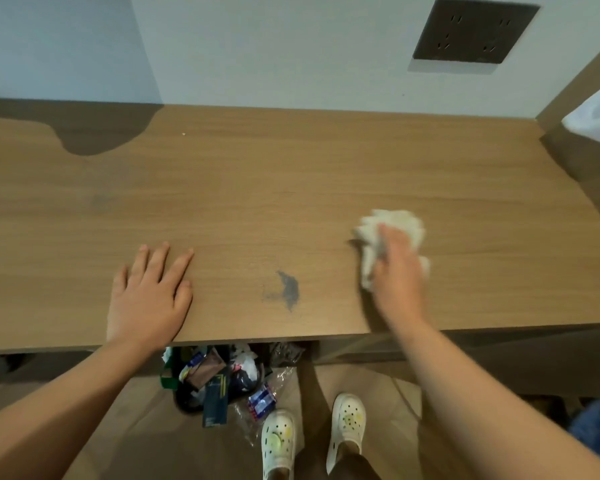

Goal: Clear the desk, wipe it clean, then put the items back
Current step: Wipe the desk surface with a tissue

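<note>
**Head view.** The items point(219, 379) lie heaped on the floor, partly under the front edge of the counter point(257, 188).

- **Left hand:** Your left hand point(149, 292) rests flat and open, palm down with the fingers straight. It lies just inside the front edge, left of centre, and holds nothing.
- **Right hand:** Your right hand point(399, 271) grips a crumpled white cloth point(392, 223) and presses it onto the counter. It is right of centre, about midway between the front and back edges. Both hand and cloth are blurred, so the exact lie of the fingers cannot be read.
- **Marks on the counter:** A grey mark point(286, 289) sits near the front edge, between your hands and apart from both. A pale speck point(183, 134) lies near the back edge, left of centre.

**Step in hand.** Judged from this, clearing is done and you are wiping.

1. Work from the back edge toward the front in overlapping strokes, keeping the cloth bunched under your palm so the pressure is even.
2. Gather the speck into the cloth. Sweeping it over the front edge would drop it onto the items below.
3. Carry the cloth left to the mark and rub it firmly. It may be wear in the surface and not dirt, so if it does not lift, do not scour.
4. The left hand serves well as a brace. Lift it before you finish, or the patch beneath it will go unwiped.
</note>
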`<control>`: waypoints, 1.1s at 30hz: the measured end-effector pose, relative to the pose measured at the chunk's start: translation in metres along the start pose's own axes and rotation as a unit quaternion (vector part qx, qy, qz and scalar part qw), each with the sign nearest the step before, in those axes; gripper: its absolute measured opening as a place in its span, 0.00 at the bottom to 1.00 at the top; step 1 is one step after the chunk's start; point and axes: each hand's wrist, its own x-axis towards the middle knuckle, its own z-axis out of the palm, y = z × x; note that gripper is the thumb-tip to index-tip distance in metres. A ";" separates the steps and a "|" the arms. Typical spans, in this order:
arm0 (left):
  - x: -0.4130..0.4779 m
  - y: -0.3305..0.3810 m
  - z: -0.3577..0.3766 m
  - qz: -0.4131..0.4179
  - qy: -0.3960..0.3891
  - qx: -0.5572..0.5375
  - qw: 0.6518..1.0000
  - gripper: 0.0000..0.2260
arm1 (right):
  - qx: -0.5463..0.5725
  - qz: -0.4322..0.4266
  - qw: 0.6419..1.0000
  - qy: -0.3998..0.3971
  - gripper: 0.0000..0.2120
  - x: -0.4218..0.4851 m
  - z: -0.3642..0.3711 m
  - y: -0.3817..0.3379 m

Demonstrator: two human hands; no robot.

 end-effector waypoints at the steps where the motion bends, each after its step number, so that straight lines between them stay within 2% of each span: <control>1: 0.000 -0.001 0.000 -0.009 0.002 -0.002 1.000 0.30 | -0.053 0.047 0.997 0.024 0.25 0.006 -0.011 0.022; 3: 0.001 0.000 0.001 -0.016 0.006 -0.005 1.000 0.30 | -0.131 0.118 0.984 0.015 0.25 0.007 -0.020 0.044; 5: 0.001 0.002 0.003 -0.013 0.007 -0.007 1.000 0.30 | -0.148 0.114 0.982 -0.001 0.28 0.000 -0.004 0.030; 7: 0.001 0.000 0.003 -0.010 0.009 -0.004 1.000 0.30 | -0.151 0.051 0.987 -0.026 0.33 -0.013 0.024 -0.005; 10: 0.000 -0.001 0.004 -0.010 0.003 0.003 1.000 0.29 | -0.123 -0.090 0.984 -0.091 0.36 -0.039 0.064 -0.068; 12: 0.001 0.001 0.004 -0.009 -0.004 0.005 1.000 0.26 | -0.077 -0.173 0.968 -0.164 0.34 -0.056 0.076 -0.102; 14: 0.002 -0.001 0.001 -0.005 -0.002 -0.003 1.000 0.25 | -0.008 -0.190 0.960 -0.205 0.31 -0.057 0.071 -0.114; 15: 0.002 -0.004 -0.001 0.002 0.002 -0.008 1.000 0.26 | 0.020 -0.168 0.966 -0.195 0.30 -0.051 0.062 -0.111; 17: 0.003 -0.014 -0.005 0.029 -0.002 -0.011 1.000 0.29 | 0.025 -0.096 0.988 -0.119 0.28 -0.030 0.042 -0.087; 19: 0.004 -0.023 -0.006 0.054 -0.001 -0.003 0.999 0.29 | -0.047 -0.016 0.998 -0.045 0.26 -0.008 0.023 -0.050; 22: 0.005 -0.026 -0.003 0.065 0.005 0.018 0.998 0.28 | -0.146 0.043 0.988 -0.038 0.27 -0.003 0.027 -0.030; 25: 0.006 -0.026 0.001 0.062 0.003 0.019 0.998 0.28 | -0.149 -0.058 0.985 -0.071 0.33 -0.027 0.061 -0.066; 27: 0.008 -0.028 0.000 0.041 0.005 0.005 0.999 0.30 | -0.121 -0.161 0.970 -0.132 0.34 -0.049 0.084 -0.102; 29: 0.008 -0.028 -0.001 0.014 0.007 -0.011 1.000 0.32 | -0.063 -0.226 0.950 -0.207 0.32 -0.062 0.091 -0.128; 31: 0.008 -0.027 0.000 0.005 0.005 -0.011 1.000 0.33 | -0.022 -0.219 0.954 -0.201 0.28 -0.046 0.078 -0.128; 33: 0.009 -0.027 -0.001 0.006 -0.002 -0.006 1.000 0.32 | -0.027 -0.126 0.987 -0.101 0.25 -0.014 0.057 -0.097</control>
